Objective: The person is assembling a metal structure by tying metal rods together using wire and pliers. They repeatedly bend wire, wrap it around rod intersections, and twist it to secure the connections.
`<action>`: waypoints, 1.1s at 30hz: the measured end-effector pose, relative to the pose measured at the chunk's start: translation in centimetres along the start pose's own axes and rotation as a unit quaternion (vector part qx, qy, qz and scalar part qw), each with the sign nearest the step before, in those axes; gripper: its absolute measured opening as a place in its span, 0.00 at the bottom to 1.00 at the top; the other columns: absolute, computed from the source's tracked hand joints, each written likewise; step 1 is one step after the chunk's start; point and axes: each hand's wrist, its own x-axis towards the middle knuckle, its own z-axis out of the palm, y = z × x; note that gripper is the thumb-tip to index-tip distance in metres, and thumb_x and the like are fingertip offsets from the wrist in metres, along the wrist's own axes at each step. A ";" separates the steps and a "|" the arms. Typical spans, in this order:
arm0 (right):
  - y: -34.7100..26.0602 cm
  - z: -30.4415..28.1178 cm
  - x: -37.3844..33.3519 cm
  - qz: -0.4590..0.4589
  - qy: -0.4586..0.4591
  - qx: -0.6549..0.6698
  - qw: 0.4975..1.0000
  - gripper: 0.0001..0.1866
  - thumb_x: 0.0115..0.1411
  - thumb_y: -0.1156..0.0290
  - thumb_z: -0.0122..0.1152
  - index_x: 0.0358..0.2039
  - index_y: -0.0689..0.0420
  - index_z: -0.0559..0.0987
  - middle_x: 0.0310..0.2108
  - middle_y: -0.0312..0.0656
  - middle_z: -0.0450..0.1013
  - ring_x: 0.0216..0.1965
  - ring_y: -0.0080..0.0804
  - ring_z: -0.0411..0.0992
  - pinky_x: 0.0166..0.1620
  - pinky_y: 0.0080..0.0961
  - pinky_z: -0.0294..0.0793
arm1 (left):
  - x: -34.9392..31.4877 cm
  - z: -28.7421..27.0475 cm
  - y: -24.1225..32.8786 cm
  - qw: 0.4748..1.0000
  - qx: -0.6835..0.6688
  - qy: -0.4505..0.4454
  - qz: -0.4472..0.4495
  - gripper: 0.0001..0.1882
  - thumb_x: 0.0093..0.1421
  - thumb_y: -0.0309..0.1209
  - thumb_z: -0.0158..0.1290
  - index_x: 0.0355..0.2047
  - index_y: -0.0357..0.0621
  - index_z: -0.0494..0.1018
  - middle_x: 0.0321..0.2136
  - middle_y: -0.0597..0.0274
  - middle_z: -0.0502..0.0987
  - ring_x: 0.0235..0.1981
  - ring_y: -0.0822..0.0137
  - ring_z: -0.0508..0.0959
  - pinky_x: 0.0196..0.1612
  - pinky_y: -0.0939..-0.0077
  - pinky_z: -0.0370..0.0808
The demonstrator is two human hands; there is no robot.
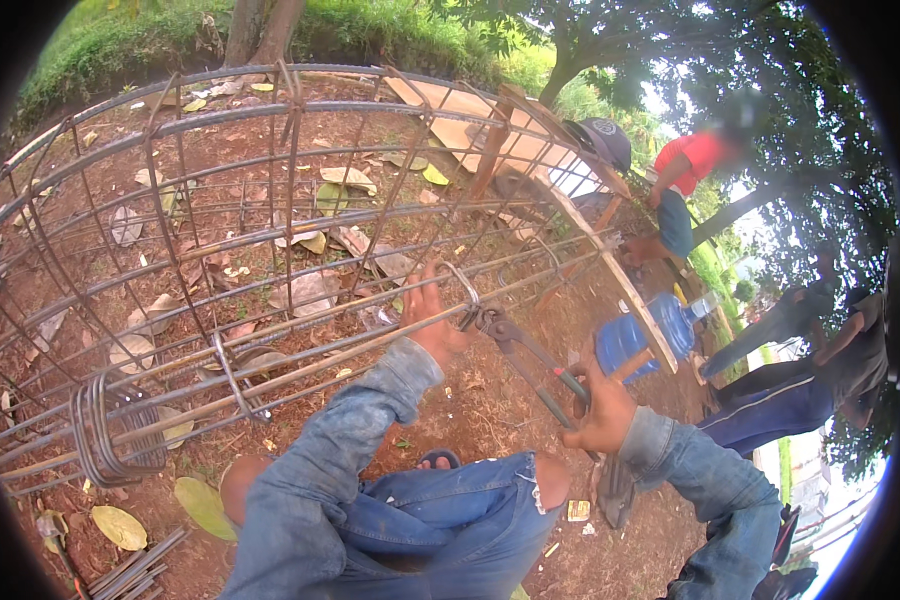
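Long steel reinforcing bars (340, 357) run across in front of me, with bent square stirrups around them. My left hand (433, 322) is closed around the rebar, right beside one stirrup (467, 287); part of its grip is hidden. My right hand (602, 408) grips the handles of a pair of pincers (533, 353). Their jaws meet the bars at the foot of that stirrup, close to my left fingers. Whether wire sits in the jaws, I cannot make out. Farther left another stirrup (232, 372) stands on the bars, and a bunch of stirrups (98, 430) hangs near the end.
A curved rebar mesh (295, 110) arches behind the bars. To the right are a wooden strip (620, 280), a blue water jug (620, 335) and other people, one in a red shirt (685, 165). Cut rods (140, 568) and dry leaves (120, 527) lie on the soil.
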 end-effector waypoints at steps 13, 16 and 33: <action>1.0 -1.6 0.8 -0.059 0.121 -0.354 0.925 0.30 0.45 0.75 0.61 0.52 0.66 0.68 0.34 0.50 0.72 0.30 0.45 0.73 0.35 0.41 0.71 | -0.3 -1.2 1.5 0.997 -0.017 -0.053 -0.047 0.58 0.40 0.39 0.68 0.63 0.34 0.43 0.59 0.33 0.52 0.63 0.37 0.51 0.65 0.52 0.54; 1.8 -1.7 1.2 -0.115 -0.038 -0.154 0.981 0.24 0.53 0.73 0.60 0.50 0.67 0.68 0.31 0.49 0.75 0.26 0.42 0.75 0.32 0.38 0.74 | -0.4 -0.7 1.1 0.999 -0.015 -0.035 -0.039 0.61 0.38 0.40 0.70 0.64 0.36 0.42 0.59 0.33 0.52 0.63 0.36 0.52 0.64 0.51 0.53; -10.6 17.4 4.1 -0.457 -0.282 0.843 -0.036 0.19 0.57 0.67 0.63 0.48 0.56 0.72 0.34 0.49 0.77 0.31 0.36 0.79 0.32 0.30 0.82 | -0.5 -1.5 1.6 0.999 -0.020 0.008 0.027 0.58 0.36 0.37 0.72 0.63 0.36 0.48 0.52 0.37 0.61 0.54 0.42 0.65 0.56 0.55 0.66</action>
